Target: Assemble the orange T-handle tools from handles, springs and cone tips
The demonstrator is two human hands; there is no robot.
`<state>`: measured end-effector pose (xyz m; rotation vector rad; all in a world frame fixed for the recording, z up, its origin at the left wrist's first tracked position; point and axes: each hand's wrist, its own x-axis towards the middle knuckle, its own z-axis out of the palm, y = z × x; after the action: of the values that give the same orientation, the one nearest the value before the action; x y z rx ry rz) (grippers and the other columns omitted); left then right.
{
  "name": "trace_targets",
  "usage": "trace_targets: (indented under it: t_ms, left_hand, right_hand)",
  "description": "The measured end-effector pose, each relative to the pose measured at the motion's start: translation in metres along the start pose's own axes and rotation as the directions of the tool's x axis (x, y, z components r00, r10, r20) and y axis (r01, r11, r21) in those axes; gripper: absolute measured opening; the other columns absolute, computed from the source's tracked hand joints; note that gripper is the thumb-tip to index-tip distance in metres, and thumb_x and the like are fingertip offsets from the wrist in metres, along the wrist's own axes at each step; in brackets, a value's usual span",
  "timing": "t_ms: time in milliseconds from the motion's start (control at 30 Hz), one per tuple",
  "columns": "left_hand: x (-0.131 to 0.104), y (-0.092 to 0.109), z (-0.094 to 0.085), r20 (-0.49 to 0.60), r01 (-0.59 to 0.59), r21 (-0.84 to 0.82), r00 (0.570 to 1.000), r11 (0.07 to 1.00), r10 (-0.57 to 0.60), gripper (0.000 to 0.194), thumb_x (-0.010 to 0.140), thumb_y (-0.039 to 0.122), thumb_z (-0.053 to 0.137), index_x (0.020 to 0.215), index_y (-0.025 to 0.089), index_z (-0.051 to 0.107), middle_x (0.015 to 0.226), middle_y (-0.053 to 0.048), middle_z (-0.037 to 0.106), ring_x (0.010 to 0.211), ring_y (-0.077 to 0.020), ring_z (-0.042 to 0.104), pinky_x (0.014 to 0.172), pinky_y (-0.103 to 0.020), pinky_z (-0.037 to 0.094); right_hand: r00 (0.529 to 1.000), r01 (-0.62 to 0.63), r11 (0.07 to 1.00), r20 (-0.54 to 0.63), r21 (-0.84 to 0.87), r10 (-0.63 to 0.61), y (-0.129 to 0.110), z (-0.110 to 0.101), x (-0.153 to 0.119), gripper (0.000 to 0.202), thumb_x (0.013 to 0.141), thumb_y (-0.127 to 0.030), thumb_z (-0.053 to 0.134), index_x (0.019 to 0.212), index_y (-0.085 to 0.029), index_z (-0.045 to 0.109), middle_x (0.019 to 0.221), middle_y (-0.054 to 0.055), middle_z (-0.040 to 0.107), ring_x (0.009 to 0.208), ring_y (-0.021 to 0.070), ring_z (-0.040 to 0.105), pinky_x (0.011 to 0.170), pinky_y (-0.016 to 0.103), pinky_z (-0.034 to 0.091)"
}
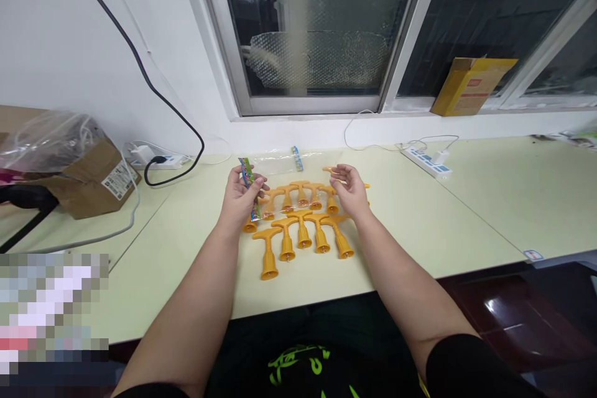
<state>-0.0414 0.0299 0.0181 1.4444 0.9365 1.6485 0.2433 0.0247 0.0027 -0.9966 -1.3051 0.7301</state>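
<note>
My left hand (241, 196) is closed on a clear plastic bag (289, 200) with a colourful printed header, thumb on top. The bag stretches rightward over part of the yellow corkscrews. My right hand (349, 189) has its fingers bent around a yellow corkscrew (329, 170); most of it is hidden behind the fingers. Below the hands, several yellow T-handled corkscrews (304, 230) with bell-shaped ends lie fanned out in a row. A second row of corkscrews (302, 193) lies behind, partly seen through the bag.
Another clear bag with a printed header (297, 158) lies farther back. Power strips (426, 163) and cables rest along the wall. At left stands a cardboard box (93, 180) with plastic in it. A yellow carton (473, 87) leans on the window sill.
</note>
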Motion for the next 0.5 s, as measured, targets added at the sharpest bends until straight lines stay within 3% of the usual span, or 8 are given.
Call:
trace_targets:
  t_ms: [67, 200, 333, 400, 500]
  left_hand:
    - [0.000, -0.001, 0.000, 0.004, -0.004, 0.007, 1.000, 1.000, 0.004, 0.050, 0.080, 0.040, 0.082, 0.118, 0.027, 0.052, 0.092, 0.001, 0.068, 0.072, -0.0133, 0.072, 0.058, -0.021, 0.053]
    - [0.000, -0.002, 0.000, 0.012, 0.006, -0.001, 1.000, 1.000, -0.006, 0.051, 0.080, 0.042, 0.082, 0.119, 0.028, 0.052, 0.092, 0.000, 0.069, 0.073, -0.0139, 0.072, 0.059, -0.022, 0.054]
    - [0.000, 0.001, 0.002, 0.000, 0.027, -0.004, 1.000, 1.000, -0.027, 0.051, 0.080, 0.043, 0.082, 0.117, 0.026, 0.052, 0.091, 0.000, 0.069, 0.072, -0.0139, 0.071, 0.058, -0.022, 0.055]
    - [-0.001, 0.003, 0.003, -0.025, 0.039, 0.006, 0.999, 0.999, -0.039, 0.048, 0.081, 0.044, 0.081, 0.115, 0.025, 0.053, 0.090, 0.000, 0.069, 0.071, -0.0139, 0.071, 0.057, -0.022, 0.055]
    - [-0.001, 0.005, 0.004, -0.075, 0.044, 0.026, 0.996, 0.999, -0.042, 0.046, 0.080, 0.043, 0.081, 0.111, 0.024, 0.054, 0.090, -0.001, 0.070, 0.069, -0.0138, 0.071, 0.055, -0.022, 0.056]
  right_hand:
    - [0.999, -0.017, 0.999, 0.039, 0.032, 0.016, 0.001, 0.001, 0.000, 0.050, 0.083, -0.044, 0.068, 0.126, -0.024, 0.051, 0.127, 0.013, 0.067, 0.113, 0.0230, 0.067, 0.099, 0.044, 0.055]
    - [0.995, -0.051, 0.997, 0.088, 0.056, 0.046, 0.003, 0.002, -0.001, 0.053, 0.080, -0.043, 0.073, 0.127, -0.024, 0.057, 0.100, 0.005, 0.070, 0.096, 0.0206, 0.068, 0.094, 0.041, 0.056]
    - [0.985, -0.087, 0.993, 0.154, 0.075, 0.075, 0.001, 0.001, -0.002, 0.028, 0.082, -0.043, 0.072, 0.099, -0.022, 0.069, 0.083, 0.001, 0.067, 0.081, 0.0181, 0.066, 0.087, 0.039, 0.056]
    - [0.975, -0.141, 0.980, 0.192, 0.139, 0.113, -0.002, 0.000, -0.002, 0.022, 0.082, -0.042, 0.071, 0.086, -0.022, 0.067, 0.087, 0.002, 0.070, 0.084, 0.0190, 0.069, 0.088, 0.040, 0.057]
    - [0.941, -0.239, 0.930, 0.303, 0.279, 0.151, -0.010, -0.004, -0.002, 0.017, 0.081, -0.037, 0.069, 0.080, -0.022, 0.061, 0.107, 0.005, 0.074, 0.099, 0.0221, 0.072, 0.093, 0.044, 0.058]
